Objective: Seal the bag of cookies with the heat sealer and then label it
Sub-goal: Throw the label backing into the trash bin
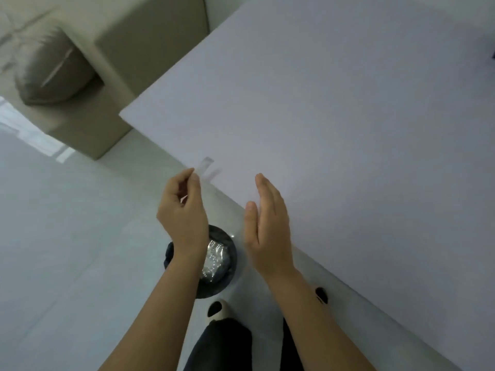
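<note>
Left hand (184, 210) pinches a blurred pale strip (204, 166) at the table (348, 116) edge; right hand (265, 223) flat, empty. Bin (227, 253) below, half hidden by the left wrist.

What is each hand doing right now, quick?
Left hand: pinched shut on a small clear strip.
Right hand: open and flat, holding nothing, over the table edge.

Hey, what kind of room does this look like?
Probably a living room at home: a beige sofa with a cushion stands beside a plain white table, and a small bin sits on the pale tiled floor.
</note>
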The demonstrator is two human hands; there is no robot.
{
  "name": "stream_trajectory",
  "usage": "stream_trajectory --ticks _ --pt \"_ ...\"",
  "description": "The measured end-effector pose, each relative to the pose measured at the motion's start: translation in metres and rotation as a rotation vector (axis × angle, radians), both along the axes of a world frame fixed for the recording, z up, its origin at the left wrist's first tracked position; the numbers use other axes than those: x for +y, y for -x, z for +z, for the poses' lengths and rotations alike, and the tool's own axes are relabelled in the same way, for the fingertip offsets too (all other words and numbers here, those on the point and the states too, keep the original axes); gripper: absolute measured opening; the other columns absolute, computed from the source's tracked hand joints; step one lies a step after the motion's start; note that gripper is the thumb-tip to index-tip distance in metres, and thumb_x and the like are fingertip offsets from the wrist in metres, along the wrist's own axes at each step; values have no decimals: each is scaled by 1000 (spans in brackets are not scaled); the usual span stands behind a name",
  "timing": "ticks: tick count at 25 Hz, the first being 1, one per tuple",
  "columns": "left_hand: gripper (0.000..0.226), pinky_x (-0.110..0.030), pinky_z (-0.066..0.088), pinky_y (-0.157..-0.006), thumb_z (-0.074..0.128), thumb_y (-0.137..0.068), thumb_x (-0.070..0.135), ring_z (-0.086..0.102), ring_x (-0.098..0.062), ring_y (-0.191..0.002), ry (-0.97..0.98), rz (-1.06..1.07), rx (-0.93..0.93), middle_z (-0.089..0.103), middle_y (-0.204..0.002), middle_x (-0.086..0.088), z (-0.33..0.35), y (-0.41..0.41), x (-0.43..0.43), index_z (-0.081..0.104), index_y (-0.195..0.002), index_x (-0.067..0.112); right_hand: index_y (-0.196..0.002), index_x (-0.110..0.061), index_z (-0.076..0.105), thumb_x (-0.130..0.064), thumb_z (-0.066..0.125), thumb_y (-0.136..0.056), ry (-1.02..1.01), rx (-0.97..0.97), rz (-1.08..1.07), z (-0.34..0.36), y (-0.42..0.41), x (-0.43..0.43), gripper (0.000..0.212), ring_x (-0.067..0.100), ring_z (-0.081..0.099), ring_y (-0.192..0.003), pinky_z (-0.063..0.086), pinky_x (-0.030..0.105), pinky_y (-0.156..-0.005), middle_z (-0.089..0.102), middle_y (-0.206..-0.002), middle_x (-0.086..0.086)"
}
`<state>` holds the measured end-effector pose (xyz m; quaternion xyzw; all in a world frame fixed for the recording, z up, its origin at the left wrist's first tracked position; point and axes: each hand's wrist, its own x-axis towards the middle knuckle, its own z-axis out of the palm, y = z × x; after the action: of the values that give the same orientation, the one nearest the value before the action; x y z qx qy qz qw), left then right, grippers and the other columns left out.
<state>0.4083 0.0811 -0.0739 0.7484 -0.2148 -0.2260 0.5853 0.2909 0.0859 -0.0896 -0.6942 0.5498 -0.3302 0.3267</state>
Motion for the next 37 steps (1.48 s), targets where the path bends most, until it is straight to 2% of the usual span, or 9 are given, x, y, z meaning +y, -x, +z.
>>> stream_trajectory --ticks 6,10,13,18,24,27,30,34,37 --pt "9 -18 48 -73 58 -89 21 64 -16 -83 -257 58 -19 68 -84 0 -93 -81 55 65 -94 19 -129 -9 49 -28 38 -95 -14 102 239 -76 -61 32 41 9 44 -119 29 14 -104 57 -127 6" --pt "11 -25 40 -74 57 -88 15 60 -18 -84 -583 -91 -14 65 -83 0 -193 -96 79 67 -91 14 -135 -14 42 -31 37 -98 -283 268 323 -173 -62 30 42 16 50 -117 46 29 -93 52 -129 2" --pt "15 -23 37 -71 55 -87 12 54 -14 -77 -789 -322 -114 69 -88 -3 -277 -109 90 70 -88 12 -140 -11 33 -32 40 -97 -365 457 350 -254 -66 17 48 22 47 -120 44 31 -88 44 -135 6" --pt "20 -24 38 -63 51 -88 9 54 -16 -68 -906 -462 -178 70 -85 -7 -401 -126 97 71 -89 10 -139 -11 27 -40 41 -95 -435 836 350 -384 -71 8 54 26 43 -120 45 36 -81 38 -139 8" --pt "19 -31 48 -71 56 -89 15 59 -26 -84 -1040 -637 -141 67 -98 -15 -491 -125 108 67 -100 4 -123 -9 29 -21 30 -99 -522 907 340 -469 -58 24 27 29 58 -81 38 32 -60 62 -106 14" --pt "19 -29 40 -66 53 -89 14 52 -24 -79 -1043 -608 -158 63 -94 -15 -484 -121 110 62 -99 1 -134 -10 27 -29 30 -100 -461 878 329 -457 -56 27 39 30 57 -101 41 35 -70 54 -123 13" --pt "16 -28 38 -63 49 -89 9 55 -24 -77 -974 -567 -157 64 -87 -13 -433 -120 111 62 -95 3 -142 -10 24 -35 33 -99 -404 864 413 -409 -58 26 51 27 44 -123 39 38 -96 40 -142 11" --pt "27 -33 41 -71 45 -89 5 60 -31 -93 -898 -582 -233 68 -98 -14 -312 -122 113 63 -110 6 -144 -12 26 -42 29 -98 -340 819 533 -290 -70 35 55 22 34 -133 28 37 -108 35 -148 5" --pt "15 -33 37 -71 45 -91 9 53 -20 -72 -795 -574 -259 60 -75 -8 -185 -115 120 58 -86 13 -144 -13 29 -50 21 -95 -295 733 520 -158 -73 52 61 21 33 -135 25 37 -110 35 -149 4"
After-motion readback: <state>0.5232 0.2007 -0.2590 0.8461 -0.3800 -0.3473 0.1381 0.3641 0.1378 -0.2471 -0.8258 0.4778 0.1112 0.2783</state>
